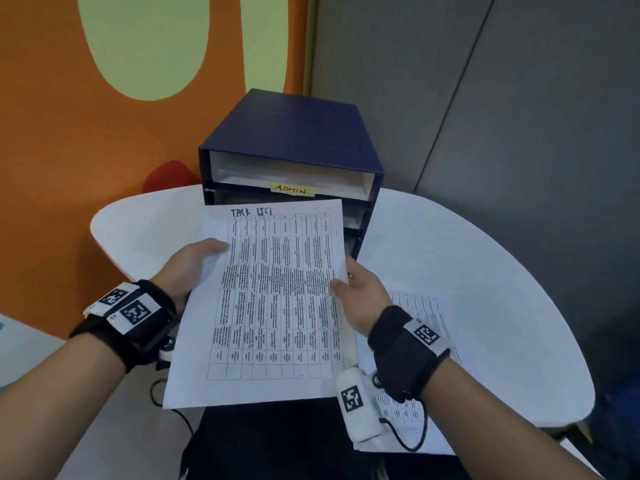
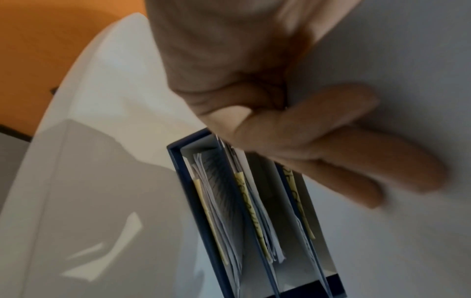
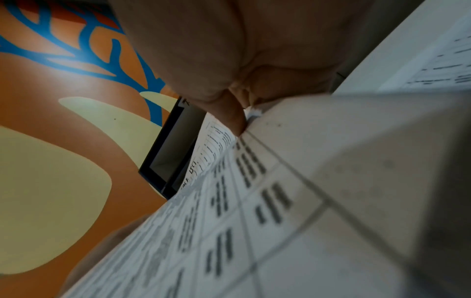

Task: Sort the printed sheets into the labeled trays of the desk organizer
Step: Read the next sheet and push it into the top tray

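Sheet [image 1: 273,299], headed with a handwritten title, hung in front of the desk organizer [image 1: 294,140], left hand [image 1: 188,268] and right hand [image 1: 360,292] each pinching a side edge. Trays already held paper; more sheets [image 1: 419,313] waited on the surface [image 1: 485,271], so sorting looked partway done.

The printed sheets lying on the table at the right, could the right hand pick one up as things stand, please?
Probably not yet: the right hand pinches the held sheet, though the sheets on the table lie uncovered right beside it.
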The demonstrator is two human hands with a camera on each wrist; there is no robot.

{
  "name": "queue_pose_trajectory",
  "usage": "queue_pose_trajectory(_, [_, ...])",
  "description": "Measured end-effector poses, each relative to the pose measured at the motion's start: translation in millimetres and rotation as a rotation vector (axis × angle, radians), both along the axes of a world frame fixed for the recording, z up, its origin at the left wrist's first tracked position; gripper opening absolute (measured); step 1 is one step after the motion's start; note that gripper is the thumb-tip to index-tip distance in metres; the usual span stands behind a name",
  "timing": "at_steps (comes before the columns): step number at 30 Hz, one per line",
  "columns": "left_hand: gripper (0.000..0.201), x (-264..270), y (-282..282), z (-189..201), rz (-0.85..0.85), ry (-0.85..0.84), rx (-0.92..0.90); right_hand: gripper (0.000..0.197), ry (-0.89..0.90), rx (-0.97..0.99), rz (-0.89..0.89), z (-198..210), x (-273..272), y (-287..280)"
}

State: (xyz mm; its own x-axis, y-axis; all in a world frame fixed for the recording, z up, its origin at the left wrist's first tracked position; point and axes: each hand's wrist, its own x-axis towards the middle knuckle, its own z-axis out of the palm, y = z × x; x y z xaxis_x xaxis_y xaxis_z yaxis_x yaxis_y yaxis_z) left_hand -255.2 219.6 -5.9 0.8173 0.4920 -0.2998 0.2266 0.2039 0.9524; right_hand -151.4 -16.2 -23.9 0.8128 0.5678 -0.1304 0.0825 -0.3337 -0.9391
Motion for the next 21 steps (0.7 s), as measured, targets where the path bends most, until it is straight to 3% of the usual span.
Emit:
queue_pose_trajectory(2, [0.04,-1.0,1.9,0.5,-0.013,0.039,-0.012,0.037,-0.011,-0.003,-0.031,-3.0,-0.6,1.6])
queue_pose_trajectory(8, [0.032,3.9,-7.7,-2.2,-0.067,0.094,-0.095,0.043,-0.001,-0.046,-0.095,-15.2,-2.5,-1.6])
queue_pose_trajectory(11, [0.031,5.4,-8.8,-0.2,-0.089,0.025,-0.125,0.046,0.015,0.045,-0.139,-14.1,1.8,-4.2])
queue_pose_trajectory(15, [0.039,7.7,-6.7,6.0,-0.13,-0.091,-0.187,0.045,0.037,0.144,-0.251,-2.9,13.2,-3.0])
queue_pose_trajectory(18, [0.045,3.7,-4.1,2.6,-0.253,-0.03,-0.075,0.036,0.023,0.144,-0.287,10.8,23.4,2.9])
queue_pose_trajectory(21, [0.082,-0.8,3.3,-7.2,-0.473,0.076,0.062,0.034,0.017,0.148,-0.325,21.7,35.7,9.3])
